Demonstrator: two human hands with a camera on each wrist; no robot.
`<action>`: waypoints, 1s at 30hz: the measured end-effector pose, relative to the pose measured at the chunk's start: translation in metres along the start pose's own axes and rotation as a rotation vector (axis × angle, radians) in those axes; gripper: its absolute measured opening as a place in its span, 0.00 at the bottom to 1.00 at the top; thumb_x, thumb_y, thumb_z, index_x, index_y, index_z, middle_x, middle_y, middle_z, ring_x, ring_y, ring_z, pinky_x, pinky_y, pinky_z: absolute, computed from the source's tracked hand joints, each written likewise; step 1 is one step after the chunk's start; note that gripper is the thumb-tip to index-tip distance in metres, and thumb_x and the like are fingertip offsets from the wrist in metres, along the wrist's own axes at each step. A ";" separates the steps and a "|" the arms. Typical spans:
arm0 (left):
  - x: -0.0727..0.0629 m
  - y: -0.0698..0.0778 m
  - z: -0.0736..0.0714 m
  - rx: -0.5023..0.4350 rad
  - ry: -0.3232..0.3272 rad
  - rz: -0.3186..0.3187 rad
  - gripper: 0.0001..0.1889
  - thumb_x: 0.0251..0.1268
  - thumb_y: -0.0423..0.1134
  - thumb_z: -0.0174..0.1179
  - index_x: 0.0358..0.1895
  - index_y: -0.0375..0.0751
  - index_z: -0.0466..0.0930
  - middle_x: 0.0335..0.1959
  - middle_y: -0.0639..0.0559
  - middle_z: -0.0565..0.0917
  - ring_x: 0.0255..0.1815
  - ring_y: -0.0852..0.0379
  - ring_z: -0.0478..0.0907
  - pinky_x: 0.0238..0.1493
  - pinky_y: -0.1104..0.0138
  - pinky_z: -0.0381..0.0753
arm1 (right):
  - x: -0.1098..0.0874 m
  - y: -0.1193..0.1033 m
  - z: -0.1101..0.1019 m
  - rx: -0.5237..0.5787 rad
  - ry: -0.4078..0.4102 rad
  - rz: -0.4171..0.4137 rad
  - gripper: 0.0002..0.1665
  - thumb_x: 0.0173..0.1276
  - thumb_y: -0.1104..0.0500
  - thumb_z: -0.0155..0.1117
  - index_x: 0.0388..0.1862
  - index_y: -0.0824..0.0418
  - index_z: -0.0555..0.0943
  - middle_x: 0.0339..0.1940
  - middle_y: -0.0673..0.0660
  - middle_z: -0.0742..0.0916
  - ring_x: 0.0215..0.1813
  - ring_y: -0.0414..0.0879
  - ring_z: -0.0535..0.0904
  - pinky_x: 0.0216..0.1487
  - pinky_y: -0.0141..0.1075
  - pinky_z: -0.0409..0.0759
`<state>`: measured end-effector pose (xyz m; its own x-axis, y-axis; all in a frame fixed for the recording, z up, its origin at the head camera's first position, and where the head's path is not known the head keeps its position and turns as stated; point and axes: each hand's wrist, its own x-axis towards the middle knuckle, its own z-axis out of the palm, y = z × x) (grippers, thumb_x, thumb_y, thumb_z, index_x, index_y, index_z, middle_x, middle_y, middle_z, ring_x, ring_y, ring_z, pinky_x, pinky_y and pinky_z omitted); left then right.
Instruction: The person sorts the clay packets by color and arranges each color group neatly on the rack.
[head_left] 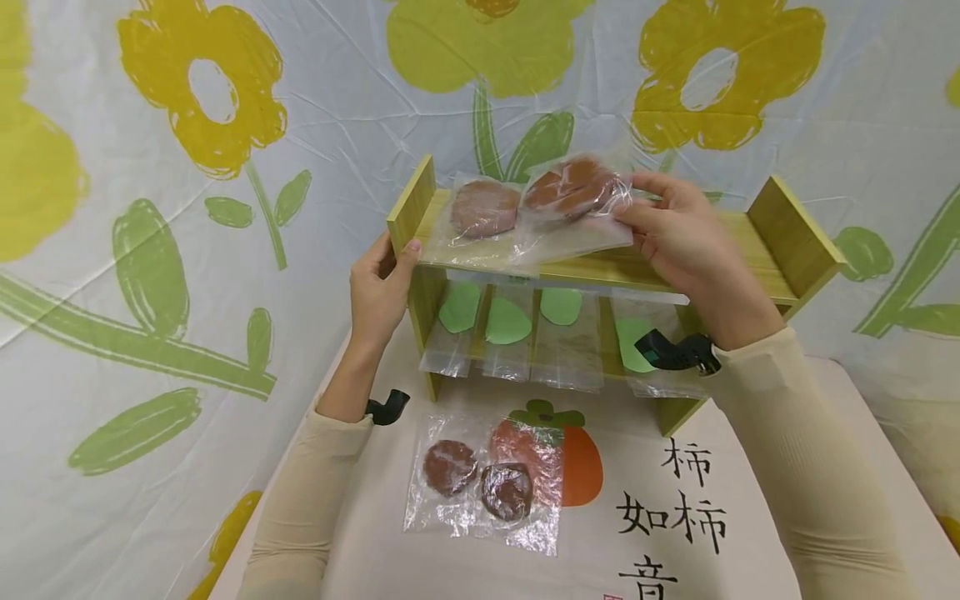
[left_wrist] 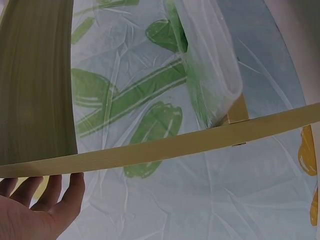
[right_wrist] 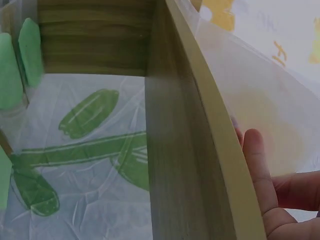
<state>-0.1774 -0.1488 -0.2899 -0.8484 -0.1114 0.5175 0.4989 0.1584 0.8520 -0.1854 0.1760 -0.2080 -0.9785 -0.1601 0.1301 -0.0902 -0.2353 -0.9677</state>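
A small wooden shelf (head_left: 667,271) stands on the table. My left hand (head_left: 381,292) grips its left end panel, thumb at the front edge; in the left wrist view, that hand's fingers (left_wrist: 75,192) touch the wood. Over the top board, my right hand (head_left: 686,242) pinches the right edge of a clear plastic bag (head_left: 551,242). Two round, flat, reddish-brown pieces show through it, the right one raised and tilted. The bag's left part lies on the board. In the right wrist view, the bag (right_wrist: 260,95) appears as a hazy film beside the thumb.
On the lower level lie several clear bags with green pieces (head_left: 507,321), their ends overhanging the front. Another clear bag with two brown discs (head_left: 450,468) lies on the table mat (head_left: 585,550), which shows a persimmon print and black characters. Flowered cloth (head_left: 322,75) hangs behind.
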 end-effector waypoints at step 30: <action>-0.001 0.002 0.000 0.012 0.005 0.005 0.21 0.74 0.36 0.58 0.66 0.32 0.75 0.58 0.38 0.82 0.56 0.48 0.81 0.53 0.61 0.80 | 0.000 -0.005 -0.012 -0.742 0.108 0.023 0.34 0.80 0.50 0.49 0.77 0.68 0.62 0.71 0.66 0.72 0.69 0.52 0.70 0.68 0.41 0.66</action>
<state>-0.1754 -0.1483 -0.2890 -0.8450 -0.1152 0.5222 0.5010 0.1711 0.8484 -0.1874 0.1882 -0.2057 -0.9909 -0.0537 0.1236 -0.1341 0.4817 -0.8660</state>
